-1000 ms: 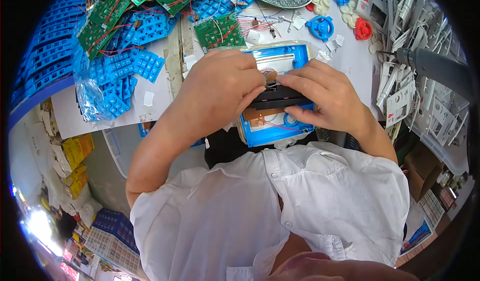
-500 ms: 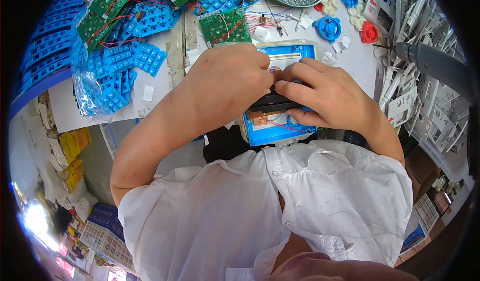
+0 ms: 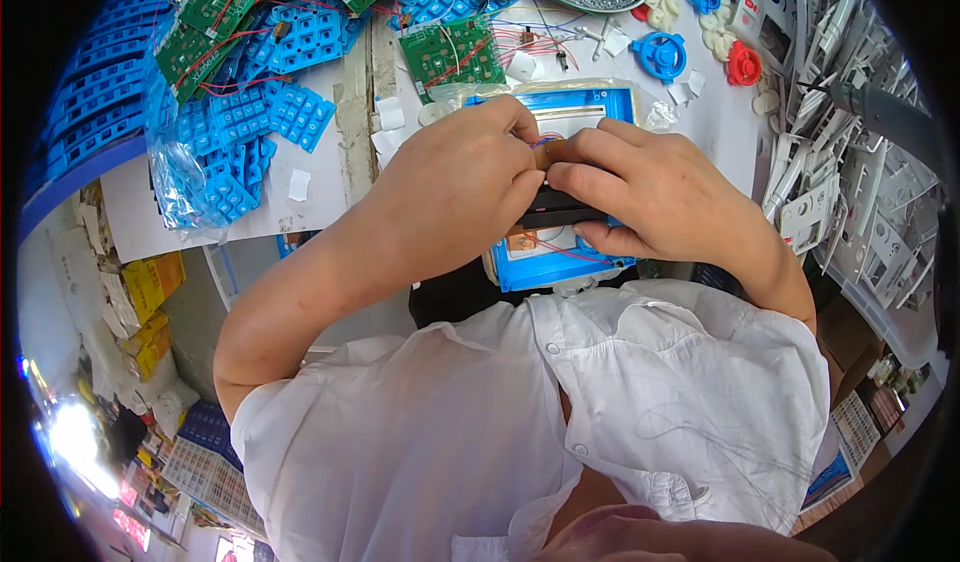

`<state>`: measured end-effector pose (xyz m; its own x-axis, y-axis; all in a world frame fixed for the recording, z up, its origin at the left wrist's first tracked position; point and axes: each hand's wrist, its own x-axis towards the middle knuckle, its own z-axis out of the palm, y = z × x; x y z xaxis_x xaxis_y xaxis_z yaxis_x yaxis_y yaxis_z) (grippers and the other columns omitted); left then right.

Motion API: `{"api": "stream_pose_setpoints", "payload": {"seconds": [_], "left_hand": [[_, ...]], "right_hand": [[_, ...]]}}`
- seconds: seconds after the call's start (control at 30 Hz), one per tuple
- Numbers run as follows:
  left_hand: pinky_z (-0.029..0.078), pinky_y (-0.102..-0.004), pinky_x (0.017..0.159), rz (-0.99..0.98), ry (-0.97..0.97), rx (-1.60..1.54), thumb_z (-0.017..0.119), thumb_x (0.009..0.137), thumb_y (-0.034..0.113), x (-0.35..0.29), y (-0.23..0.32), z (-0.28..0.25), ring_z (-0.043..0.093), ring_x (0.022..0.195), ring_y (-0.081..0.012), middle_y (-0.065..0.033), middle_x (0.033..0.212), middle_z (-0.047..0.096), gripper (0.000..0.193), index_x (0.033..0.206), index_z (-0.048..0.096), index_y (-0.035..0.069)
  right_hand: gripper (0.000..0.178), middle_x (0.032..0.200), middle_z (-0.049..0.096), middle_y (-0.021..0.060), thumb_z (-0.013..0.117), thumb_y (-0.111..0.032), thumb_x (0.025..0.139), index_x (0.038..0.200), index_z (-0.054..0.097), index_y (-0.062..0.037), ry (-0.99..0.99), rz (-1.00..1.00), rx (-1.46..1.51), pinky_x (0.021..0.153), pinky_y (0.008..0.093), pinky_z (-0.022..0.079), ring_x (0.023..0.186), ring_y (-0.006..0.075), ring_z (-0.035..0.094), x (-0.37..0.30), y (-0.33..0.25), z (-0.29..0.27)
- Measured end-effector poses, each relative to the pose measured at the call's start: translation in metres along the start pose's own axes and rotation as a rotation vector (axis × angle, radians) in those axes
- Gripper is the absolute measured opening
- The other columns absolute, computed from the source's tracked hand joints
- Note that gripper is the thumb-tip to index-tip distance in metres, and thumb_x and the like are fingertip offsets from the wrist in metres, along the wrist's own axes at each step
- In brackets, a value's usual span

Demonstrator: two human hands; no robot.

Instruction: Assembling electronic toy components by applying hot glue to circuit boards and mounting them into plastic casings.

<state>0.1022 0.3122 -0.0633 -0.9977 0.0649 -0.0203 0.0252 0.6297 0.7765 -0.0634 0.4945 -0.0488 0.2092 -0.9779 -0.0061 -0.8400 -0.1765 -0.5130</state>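
- The left hand is bent at the knuckles, thumb and fingertips drawn close together at the left part of the black part; what lies between those fingertips is hidden, so whether it grips anything cannot be told.
- The right hand grasps the black part, its fingers bent over the top and its thumb along the near edge.
- The black part lies across the middle of the blue case, partly covered by both hands.
- The case sits on the table, at the edge nearest the person.
- Thin coloured wires show between the hands; a copper-coloured piece lies in the near part of the case.
- Just beyond the left hand lies a green board; keypads are piled farther left.
- A blue ring and a red ring lie beyond the right hand.
- At the right, a grey driver stands out over white parts, its bit pointing left.
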Motion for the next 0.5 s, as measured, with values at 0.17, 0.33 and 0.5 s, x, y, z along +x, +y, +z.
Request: {"api": "stream_pose_setpoints", "payload": {"seconds": [0.17,0.33,0.5], "left_hand": [[0.051,-0.0428,0.081,-0.048,0.015,0.001,0.062,0.093,0.012,0.005,-0.003,0.006,0.065,0.09,-0.0345,-0.0153,0.107,0.065,0.018,0.091,0.072,-0.003],[0.053,-0.0428,0.076,-0.067,0.014,0.044,0.063,0.092,0.014,0.009,-0.004,0.004,0.065,0.084,-0.0317,-0.0129,0.095,0.063,0.018,0.081,0.069,0.0],[0.052,-0.0424,0.075,-0.078,-0.039,0.016,0.066,0.089,0.014,0.015,-0.006,-0.002,0.065,0.084,-0.0315,-0.0116,0.091,0.062,0.015,0.082,0.07,0.002]], "right_hand": [[0.042,0.107,0.059,0.0063,0.075,-0.018,0.077,0.114,0.059,-0.0069,0.019,0.002,-0.001,0.066,0.0363,0.059,0.093,0.0252,0.064,-0.001,0.0,0.001],[0.042,0.106,0.06,0.0067,0.076,-0.018,0.076,0.113,0.059,-0.0061,0.027,0.008,-0.007,0.066,0.0364,0.059,0.093,0.0253,0.064,-0.001,0.0,0.001],[0.043,0.105,0.06,0.0069,0.078,-0.018,0.075,0.112,0.059,-0.006,0.01,0.011,0.03,0.068,0.0368,0.059,0.093,0.026,0.064,0.0,-0.001,-0.001]]}}
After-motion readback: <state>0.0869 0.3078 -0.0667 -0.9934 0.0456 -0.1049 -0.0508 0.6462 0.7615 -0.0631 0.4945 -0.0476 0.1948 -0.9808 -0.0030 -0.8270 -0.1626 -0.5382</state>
